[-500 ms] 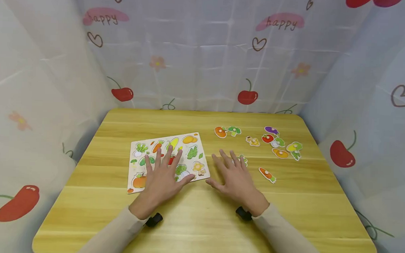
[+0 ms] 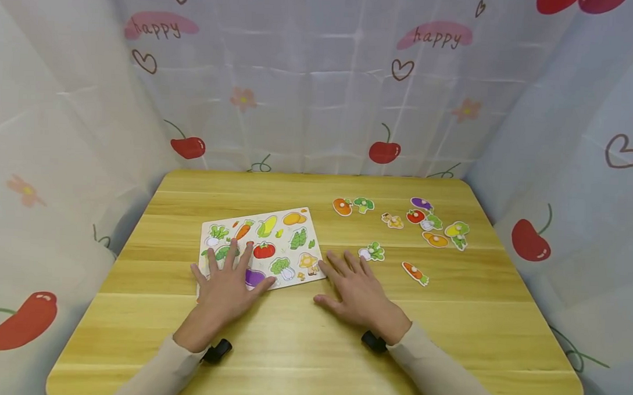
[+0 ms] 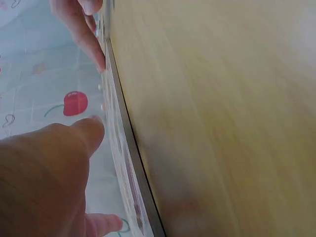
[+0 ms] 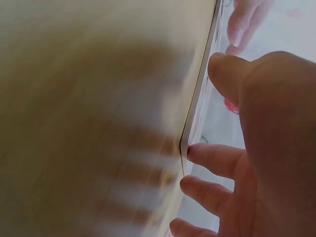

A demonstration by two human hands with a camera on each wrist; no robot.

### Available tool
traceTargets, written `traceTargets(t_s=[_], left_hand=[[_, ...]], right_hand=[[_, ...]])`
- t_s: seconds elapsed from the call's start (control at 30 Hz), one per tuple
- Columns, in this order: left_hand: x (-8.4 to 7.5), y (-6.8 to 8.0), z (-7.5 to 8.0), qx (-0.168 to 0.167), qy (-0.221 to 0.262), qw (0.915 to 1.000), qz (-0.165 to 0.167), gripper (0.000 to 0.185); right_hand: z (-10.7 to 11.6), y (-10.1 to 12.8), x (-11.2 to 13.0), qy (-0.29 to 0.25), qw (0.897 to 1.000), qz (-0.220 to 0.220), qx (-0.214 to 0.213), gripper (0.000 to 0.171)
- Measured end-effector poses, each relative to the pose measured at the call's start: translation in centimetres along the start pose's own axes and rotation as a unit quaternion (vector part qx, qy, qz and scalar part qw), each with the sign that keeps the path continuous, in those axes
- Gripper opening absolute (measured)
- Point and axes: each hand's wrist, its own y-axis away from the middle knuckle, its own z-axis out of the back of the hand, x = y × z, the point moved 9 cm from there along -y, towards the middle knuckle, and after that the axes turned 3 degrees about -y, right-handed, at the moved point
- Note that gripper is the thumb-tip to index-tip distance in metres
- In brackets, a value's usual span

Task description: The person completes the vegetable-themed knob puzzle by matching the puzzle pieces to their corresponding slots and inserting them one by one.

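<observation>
A white vegetable puzzle board (image 2: pixel 284 234) lies left of centre on the wooden table (image 2: pixel 448 318). My left hand (image 2: pixel 224 284) rests flat on the board's near-left part with its fingers spread, covering some pictures. My right hand (image 2: pixel 357 289) lies flat on the table just right of the board, fingertips close to its near-right corner. Neither hand holds anything. A radish piece (image 2: pixel 372 252) and a carrot piece (image 2: pixel 415 273) lie beyond the right hand. The wrist views are blurred: the left hand (image 3: pixel 44 173) and the right hand (image 4: pixel 276 123) sit beside the board's edge (image 3: pixel 126 138).
Several loose vegetable pieces are scattered at the far right, among them a pumpkin (image 2: pixel 342 206), a broccoli (image 2: pixel 364 204), an eggplant (image 2: pixel 422 203) and a tomato (image 2: pixel 415 216). Printed curtains (image 2: pixel 320 93) enclose the table on three sides.
Both hands slid back toward me and a little left. The left hand uncovered the tomato and eggplant pictures. The right hand came off the radish piece, which now shows.
</observation>
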Motion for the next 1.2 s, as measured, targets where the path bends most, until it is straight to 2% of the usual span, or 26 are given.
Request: traceTargets(t_s=[0.1, 0.27, 0.63, 0.97, 1.2], left_hand=[[0.7, 0.0, 0.0, 0.005, -0.001, 1.0000, 0.001, 0.107], [0.8, -0.1, -0.2, 0.010, -0.001, 0.9997, -0.020, 0.103], [-0.6, -0.5, -0.1, 0.000, -0.006, 0.9985, -0.054, 0.100], [-1.1, -1.1, -0.2, -0.009, 0.004, 0.9963, -0.085, 0.098], [-1.4, -1.5, -0.2, -0.011, 0.002, 0.9954, -0.095, 0.098]], right_hand=[[0.1, 0.0, 0.1, -0.004, 1.000, 0.003, -0.004, 0.084], [0.1, 0.2, 0.0, -0.004, 1.000, -0.002, -0.005, 0.083], [1.1, 0.7, -0.7, -0.001, 0.999, -0.012, -0.034, 0.069], [2.0, 1.3, -1.9, -0.007, 0.998, -0.013, -0.054, 0.057], [2.9, 1.5, -3.3, -0.014, 0.997, -0.014, -0.078, 0.054]])
